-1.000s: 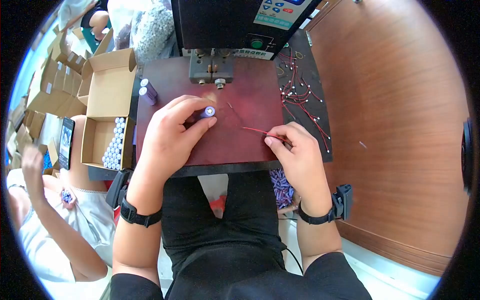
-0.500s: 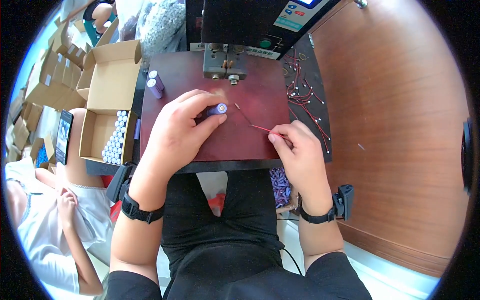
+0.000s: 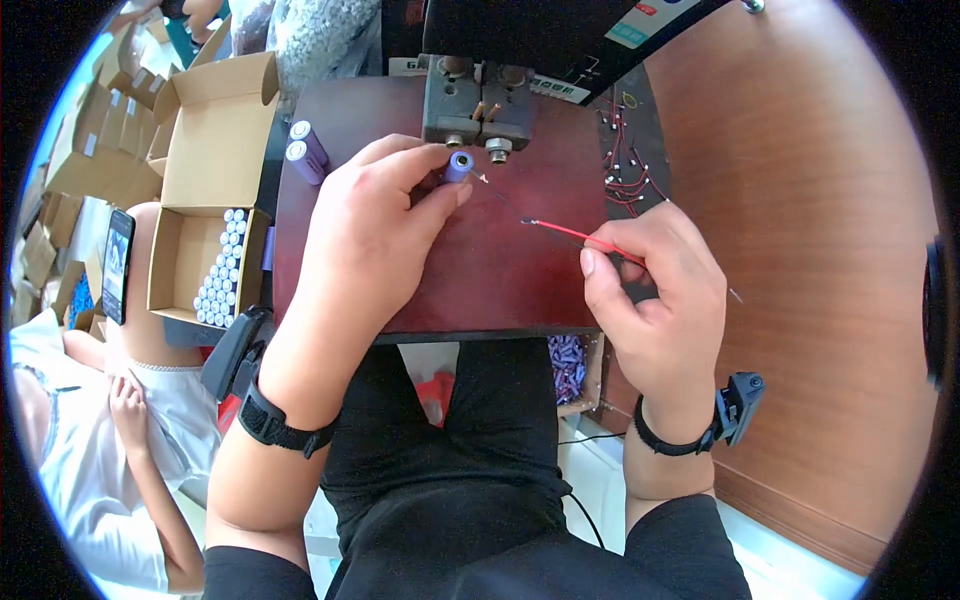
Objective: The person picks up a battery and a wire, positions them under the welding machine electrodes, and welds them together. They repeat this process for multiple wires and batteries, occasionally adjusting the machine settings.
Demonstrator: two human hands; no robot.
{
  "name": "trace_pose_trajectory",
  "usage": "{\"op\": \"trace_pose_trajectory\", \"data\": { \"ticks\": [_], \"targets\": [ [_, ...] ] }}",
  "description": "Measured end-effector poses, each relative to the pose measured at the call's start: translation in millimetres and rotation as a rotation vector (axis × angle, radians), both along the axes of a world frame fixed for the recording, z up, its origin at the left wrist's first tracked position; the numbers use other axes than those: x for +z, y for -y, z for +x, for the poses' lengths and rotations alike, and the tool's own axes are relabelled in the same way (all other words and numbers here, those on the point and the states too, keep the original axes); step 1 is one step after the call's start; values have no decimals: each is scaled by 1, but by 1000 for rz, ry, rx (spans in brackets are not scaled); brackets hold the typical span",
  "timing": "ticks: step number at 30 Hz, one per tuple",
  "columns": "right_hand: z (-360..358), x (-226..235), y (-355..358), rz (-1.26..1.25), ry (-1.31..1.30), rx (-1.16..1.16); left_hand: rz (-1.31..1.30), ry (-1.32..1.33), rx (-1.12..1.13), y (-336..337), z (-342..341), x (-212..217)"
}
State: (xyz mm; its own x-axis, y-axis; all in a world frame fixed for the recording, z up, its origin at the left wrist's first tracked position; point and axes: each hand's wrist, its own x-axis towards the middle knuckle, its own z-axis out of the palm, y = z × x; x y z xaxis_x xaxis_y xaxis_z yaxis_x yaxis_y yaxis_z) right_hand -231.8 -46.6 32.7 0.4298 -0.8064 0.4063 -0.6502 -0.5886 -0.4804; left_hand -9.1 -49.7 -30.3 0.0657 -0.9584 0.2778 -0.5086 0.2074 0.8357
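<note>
One cell [image 3: 459, 168] pinched by left fingers [image 3: 440, 208], one red wire [image 3: 565, 231] pinched by right fingers [image 3: 600, 286], two purple cells [image 3: 305, 165] upright

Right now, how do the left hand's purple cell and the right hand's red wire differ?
The purple cell is a stout cylinder, while the red wire is a thin strand. The purple cell is nearer the metal head than the red wire, which is farther right. Both are held over the dark red board, one by the left hand, the other by the right hand.
</note>
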Motion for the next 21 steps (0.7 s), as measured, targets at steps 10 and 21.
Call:
{"op": "trace_pose_trajectory", "data": {
  "ticks": [10,21],
  "targets": [
    [10,-1,14,36,9,-5,-39,25,36,4,-1,0],
    [13,-2,16,50,-19,-8,-38,75,53,5,0,-5]
  ]
}}
